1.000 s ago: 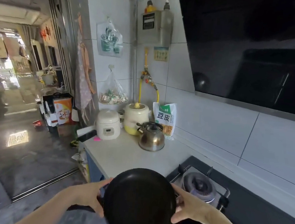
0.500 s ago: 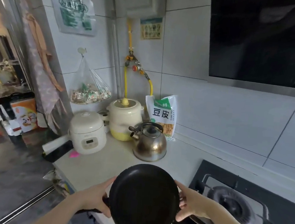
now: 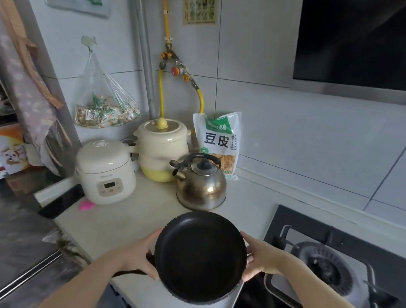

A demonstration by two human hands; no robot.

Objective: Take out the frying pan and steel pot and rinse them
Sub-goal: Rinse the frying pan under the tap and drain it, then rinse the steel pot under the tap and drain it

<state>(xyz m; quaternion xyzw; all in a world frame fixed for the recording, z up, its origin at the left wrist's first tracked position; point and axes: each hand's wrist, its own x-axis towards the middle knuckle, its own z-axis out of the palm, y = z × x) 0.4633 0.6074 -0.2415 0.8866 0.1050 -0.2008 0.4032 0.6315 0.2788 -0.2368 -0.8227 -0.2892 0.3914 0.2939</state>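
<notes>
Pan (image 3: 200,255) sits low centre of the frame, held over the front part of the counter (image 3: 128,223), just left of the stove (image 3: 329,266). Both hands are on it: left hand (image 3: 138,255) curled round the rim on the left side, near where the dark handle (image 3: 129,273) sticks out toward lower left; right hand (image 3: 259,258) cupping the right rim, fingers wrapped under, thumb on top. A two-hand rim hold rather than a handle grip probably keeps it level and steady while it is carried. Can't tell whether the pan's base touches the counter or hangs just above it.

Steel pot: not in view, so judged not yet taken out. No sink in view either, so rinsing not started.

Behind the pan, mid frame: kettle (image 3: 202,184) closest, near but apart from the pan. Rice cooker (image 3: 106,170) to the left, cream-and-yellow cooker (image 3: 162,148) behind, food bag (image 3: 218,143) leaning on the wall tiles.

Versus earlier frames: same two-hand hold, unchanged. View has swung right and down and come closer to the counter, so the hallway at left is mostly gone from the frame and the appliances loom larger. Pan now reads as over the counter; a second ago it was at the counter edge, bottom of the frame. Kettle and cookers haven't moved.
</notes>
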